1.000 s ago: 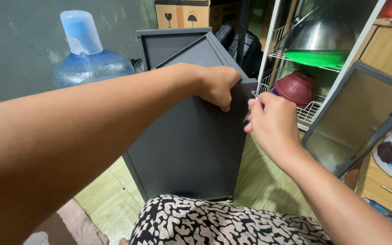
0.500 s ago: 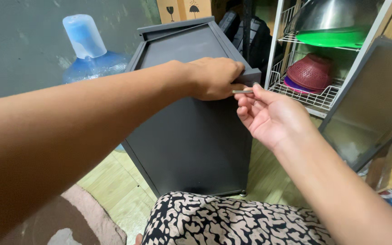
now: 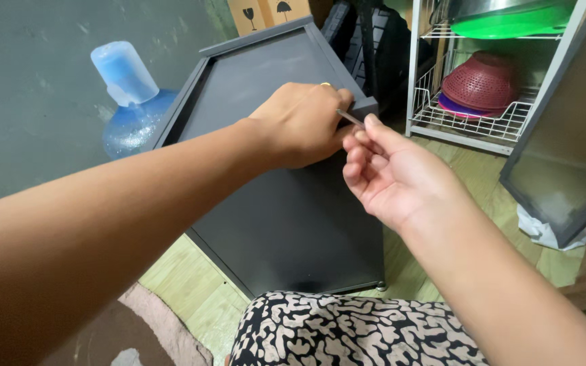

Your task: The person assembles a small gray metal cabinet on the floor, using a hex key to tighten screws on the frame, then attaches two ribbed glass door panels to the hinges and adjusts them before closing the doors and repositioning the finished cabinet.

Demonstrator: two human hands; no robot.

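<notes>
We're at the top right corner of the dark grey cabinet (image 3: 272, 203), which stands on the floor just in front of our knees. Left hand (image 3: 303, 125) is fisted, fingers clamped on a thin metal rod (image 3: 349, 117), its tip at the corner. Right hand (image 3: 391, 173) sits palm-up just beside it, fingers loosely curled, empty, one fingertip touching the rod. Judging by this, the corner work is mid-step; whether anything is seated yet we can't tell. Versus half a second ago: right hand has closed in to the rod, left grip unchanged. Water jug (image 3: 127, 95) and wire rack (image 3: 469, 115) sit behind.
</notes>
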